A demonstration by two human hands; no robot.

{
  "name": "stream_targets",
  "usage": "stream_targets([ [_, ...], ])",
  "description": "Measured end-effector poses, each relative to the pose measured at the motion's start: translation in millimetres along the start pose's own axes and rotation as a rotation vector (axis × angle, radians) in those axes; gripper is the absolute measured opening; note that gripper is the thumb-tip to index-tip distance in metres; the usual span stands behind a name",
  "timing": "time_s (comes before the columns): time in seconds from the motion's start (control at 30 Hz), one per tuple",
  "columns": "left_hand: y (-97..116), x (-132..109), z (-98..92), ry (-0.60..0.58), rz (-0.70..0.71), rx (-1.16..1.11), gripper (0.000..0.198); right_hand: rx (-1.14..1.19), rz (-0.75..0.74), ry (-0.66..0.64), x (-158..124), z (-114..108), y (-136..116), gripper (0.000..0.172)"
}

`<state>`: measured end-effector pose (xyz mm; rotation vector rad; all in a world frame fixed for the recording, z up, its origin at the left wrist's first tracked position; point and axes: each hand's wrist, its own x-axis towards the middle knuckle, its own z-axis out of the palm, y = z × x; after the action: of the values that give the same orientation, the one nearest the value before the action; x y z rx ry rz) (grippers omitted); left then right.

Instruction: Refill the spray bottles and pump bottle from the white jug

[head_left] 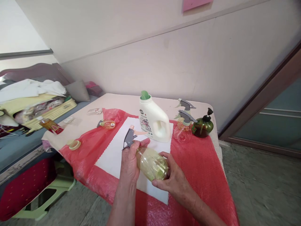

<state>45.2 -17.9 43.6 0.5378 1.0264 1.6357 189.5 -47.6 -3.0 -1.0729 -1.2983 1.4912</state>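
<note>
A clear yellowish spray bottle [151, 163] with a grey trigger head lies tilted between both my hands, above a white cloth [113, 155] on a red bubble-wrap sheet [199, 163]. My left hand [130, 161] grips the bottle's neck just below the trigger head. My right hand [172, 180] cups its rounded base. Behind them a white detergent jug [154, 121] with a green cap stands upright on the cloth.
A pink spray bottle [183, 128], another grey-headed one [185, 106] and a dark green pump bottle [203, 125] stand at the back right. A small orange bottle [107, 124], a roll of tape [74, 144] and sachets lie to the left. A cluttered bed [30, 103] lies further left.
</note>
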Motion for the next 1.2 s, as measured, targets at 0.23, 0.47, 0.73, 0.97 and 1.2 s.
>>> stream_targets([
  [0.23, 3.5, -1.3, 0.8, -0.233, -0.043, -0.001, 0.066, 0.368, 0.118, -0.065, 2.1, -10.5, -9.4, 0.059],
  [0.47, 1.0, -7.2, 3.1, -0.415, -0.103, 0.034, 0.064, 0.862, 0.246, -0.18, 2.1, -13.2, -14.1, 0.055],
  [0.73, -0.9, -8.1, 7.0, -0.4, -0.125, 0.017, 0.051, 0.977, 0.44, -0.338, 4.3, -17.5, -8.8, 0.072],
  [0.97, 1.6, -7.4, 8.2, -0.202, -0.132, -0.077, 0.035, 0.752, 0.514, -0.344, 0.5, -2.3, -5.4, 0.068],
  [1.2, 0.7, -2.0, 2.8, -0.08, -0.131, -0.088, 0.026, 0.546, 0.284, -0.237, 0.9, 1.5, 1.9, 0.059],
])
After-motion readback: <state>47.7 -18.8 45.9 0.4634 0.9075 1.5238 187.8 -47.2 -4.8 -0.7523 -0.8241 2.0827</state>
